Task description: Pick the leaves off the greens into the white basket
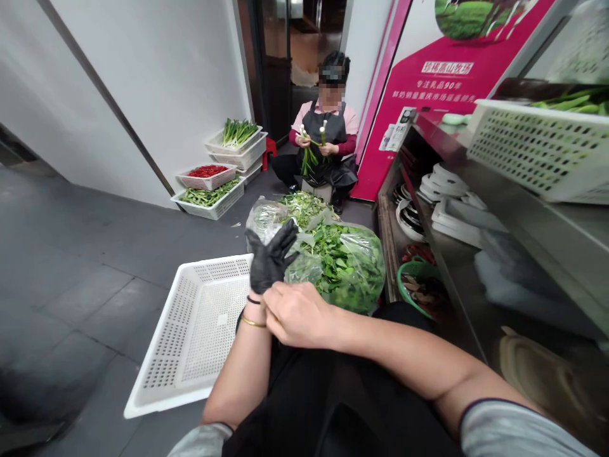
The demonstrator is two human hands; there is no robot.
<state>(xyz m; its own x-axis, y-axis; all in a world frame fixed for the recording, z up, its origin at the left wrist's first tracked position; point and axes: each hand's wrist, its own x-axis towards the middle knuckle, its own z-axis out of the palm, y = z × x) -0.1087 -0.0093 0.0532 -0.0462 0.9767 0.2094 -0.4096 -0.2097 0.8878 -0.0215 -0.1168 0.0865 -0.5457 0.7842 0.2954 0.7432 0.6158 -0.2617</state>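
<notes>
Because the right hand (pixel 299 311) is bare and its fingers are drawn together at the left wrist, it appears clamped on the cuff of a black glove (pixel 266 270), though the fingertips are partly hidden. The glove is on the left hand (pixel 271 261), which is raised with its fingers apart and holds nothing; the spread probably lets the thin material settle between the fingers while the pinch keeps the cuff taut. A black band (pixel 254 300) and a gold bangle (pixel 253 322) circle the left wrist, just below the cuff, where the right fingers press close.

Beyond the hands, near the gloved fingers but seemingly not held by them, a see-through bag (pixel 373 251) lies open on the floor, full of leafy greens (pixel 335 254); its sides are spread low, perhaps so the leaves are within easy reach. Just left of the left forearm, a white crate (pixel 204 346) lies flat beside the person's legs, likely placed there to be close to the left hand.

Past the bag is a loose heap of cut greens (pixel 311 206), and behind it a co-worker (pixel 345 130) in a dark apron holds white-ended stalks (pixel 308 162). Farther left, stacked baskets (pixel 233 154) stand by the wall, presumably piled to save floor space.
</notes>
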